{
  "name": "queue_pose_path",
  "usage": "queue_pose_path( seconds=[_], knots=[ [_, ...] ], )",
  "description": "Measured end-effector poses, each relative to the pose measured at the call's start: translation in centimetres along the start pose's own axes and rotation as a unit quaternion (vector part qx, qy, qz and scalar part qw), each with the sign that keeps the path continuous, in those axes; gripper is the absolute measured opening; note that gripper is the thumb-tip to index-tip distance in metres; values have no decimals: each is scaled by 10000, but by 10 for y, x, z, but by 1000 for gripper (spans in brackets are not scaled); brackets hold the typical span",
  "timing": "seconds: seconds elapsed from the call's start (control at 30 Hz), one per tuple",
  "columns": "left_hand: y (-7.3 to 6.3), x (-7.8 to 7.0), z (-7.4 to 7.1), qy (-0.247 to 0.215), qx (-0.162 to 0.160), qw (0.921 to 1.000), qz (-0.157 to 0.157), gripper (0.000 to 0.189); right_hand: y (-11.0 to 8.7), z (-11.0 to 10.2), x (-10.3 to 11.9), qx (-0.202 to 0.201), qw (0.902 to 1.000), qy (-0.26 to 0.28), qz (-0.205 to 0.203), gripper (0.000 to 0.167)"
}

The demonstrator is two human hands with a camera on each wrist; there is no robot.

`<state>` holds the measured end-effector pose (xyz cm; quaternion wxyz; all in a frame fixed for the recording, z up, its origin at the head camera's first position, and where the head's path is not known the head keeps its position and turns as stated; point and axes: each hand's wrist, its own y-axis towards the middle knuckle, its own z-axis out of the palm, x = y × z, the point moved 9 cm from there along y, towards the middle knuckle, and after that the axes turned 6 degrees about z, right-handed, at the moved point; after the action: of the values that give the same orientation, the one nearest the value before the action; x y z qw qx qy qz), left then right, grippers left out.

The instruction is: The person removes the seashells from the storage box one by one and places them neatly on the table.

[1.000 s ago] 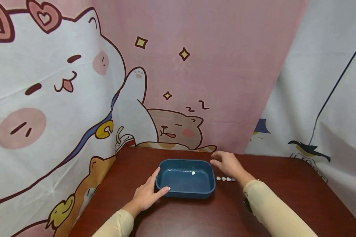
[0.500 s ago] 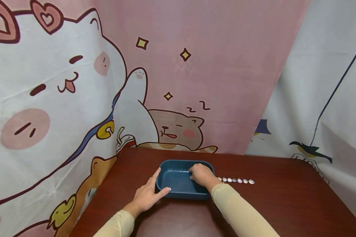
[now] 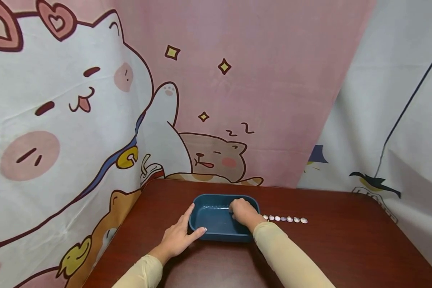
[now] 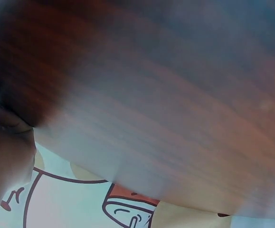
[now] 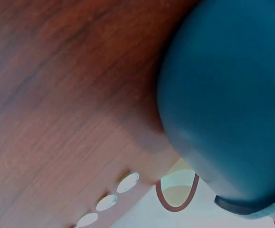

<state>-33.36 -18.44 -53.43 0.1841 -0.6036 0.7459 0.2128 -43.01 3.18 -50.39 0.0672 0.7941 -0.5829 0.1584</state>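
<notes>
A blue rectangular basin stands on the table. My left hand rests against its left end, fingers fairly straight and thumb lying at the near rim. My right hand reaches down inside the basin's right part with fingers bent. Its fingertips are hidden, as is the small white shell seen there earlier, so whether it is pinched cannot be told. Right of the basin, several small pale shells lie in a row. In the right wrist view, the basin's outer wall fills the right side, with shells below left.
The dark red-brown wooden table spreads around the basin. A pink and white cloth with cartoon animals hangs behind the table and along its left side. The left wrist view shows mostly blurred tabletop.
My right hand has moved left and down from above the basin's far right corner into the basin, covering the white shell. Over the last half second it barely moves. My left hand stays put.
</notes>
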Motion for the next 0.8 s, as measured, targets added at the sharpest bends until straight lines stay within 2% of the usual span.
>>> queue_pose_path(
  seconds=[0.17,0.47,0.67,0.8],
  knots=[
    [1,1,0,20,-42,10000,44,94,-3,1,0,220,9997,-115,-21,10],
    [0,0,-2,28,-61,10000,58,94,-5,2,-2,448,9983,-201,-305,14],
    [-1,-2,-2,28,-39,10000,45,94,-7,-2,1,128,9986,-64,-502,20],
    [-1,-2,-2,6,-14,10000,23,94,-9,-1,4,-68,9980,-42,-625,13]
  ],
)
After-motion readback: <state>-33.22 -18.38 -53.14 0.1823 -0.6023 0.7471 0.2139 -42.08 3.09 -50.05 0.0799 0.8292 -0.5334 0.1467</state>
